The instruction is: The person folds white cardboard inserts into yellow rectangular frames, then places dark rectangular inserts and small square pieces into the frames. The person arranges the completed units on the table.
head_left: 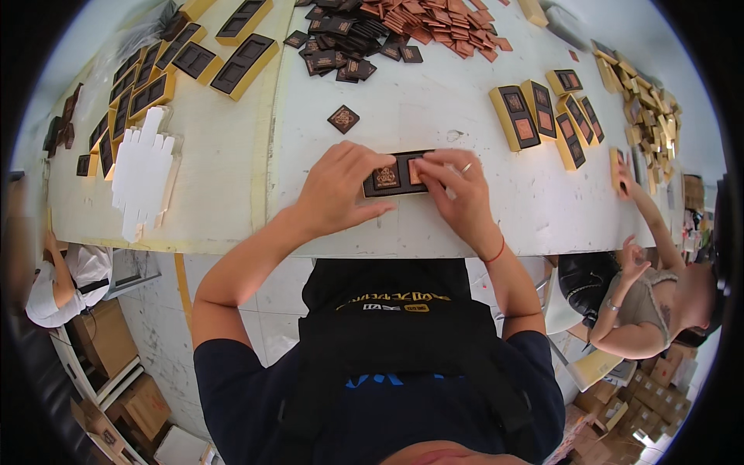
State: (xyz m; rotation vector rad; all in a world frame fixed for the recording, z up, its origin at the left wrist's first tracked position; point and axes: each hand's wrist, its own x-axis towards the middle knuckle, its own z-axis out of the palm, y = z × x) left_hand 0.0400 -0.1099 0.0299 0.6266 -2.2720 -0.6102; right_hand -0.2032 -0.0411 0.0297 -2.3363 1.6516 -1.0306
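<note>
A shallow gift box [394, 192] with a black two-compartment insert lies in front of me on the table. A dark square [386, 177] with a copper emblem fills its left compartment. My left hand [337, 186] rests over the box's left end, fingertips by the dark square, thumb stretched apart along the near side. With finger and thumb, my right hand [459, 190] pinches a copper-coloured square [415, 171] at the right compartment, partly covering it. Another dark square [343, 119] lies loose just beyond the box.
Heaps of dark squares [341, 39] and copper squares [442, 23] lie at the far middle. Filled boxes [515, 118] stand at the right, boxes with vacant compartments [244, 66] at the far left. White folded card pieces [143, 170] lie left. A co-worker [647, 298] sits at the right.
</note>
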